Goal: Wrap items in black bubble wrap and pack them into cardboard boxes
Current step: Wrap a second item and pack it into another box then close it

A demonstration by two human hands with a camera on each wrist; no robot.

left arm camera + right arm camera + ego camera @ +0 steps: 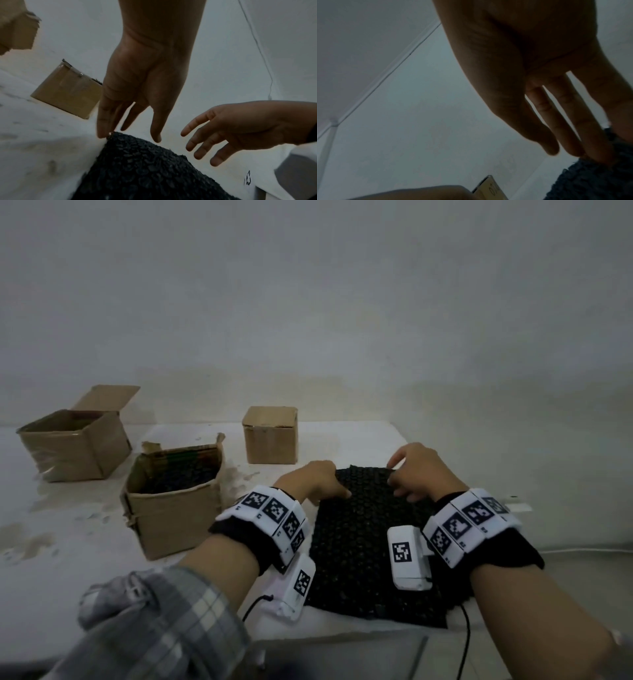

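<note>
- Left hand (315, 479): yours sits at the far left corner of the black bubble wrap (370, 542). In the left wrist view the fingers (102, 121) hang nearly straight, tips touching the sheet's corner, nothing gripped.
- Right hand (416, 470): at the far right corner, fingers spread and relaxed. The right wrist view shows the fingertips (594, 148) reaching the sheet's edge. The head view hints at a thumb over the edge, but no firm pinch is visible; treat the hand as loose.
- Bubble wrap: lies flat on the white table (85, 542), between your forearms, its near edge close to you. No item is visible on it.
- Step in hand, as judged: squaring and flattening the sheet before an item goes on. Press both far corners evenly and draw them apart so no ridge remains. Keep the sheet's edges parallel to the table edge, so that later folds meet cleanly.
- Open box (171, 498): just left of your left wrist, dark wrap already inside; likely the nearest destination.
- Second open box (73, 445): farther left, flap raised, contents unclear.
- Closed box (270, 436): beyond the sheet's far edge, near the wall. Whether it is an item to wrap cannot be told.
- Caution: the wrist cables (466, 642) trail near the sheet's near edge; keep them clear of it.
</note>
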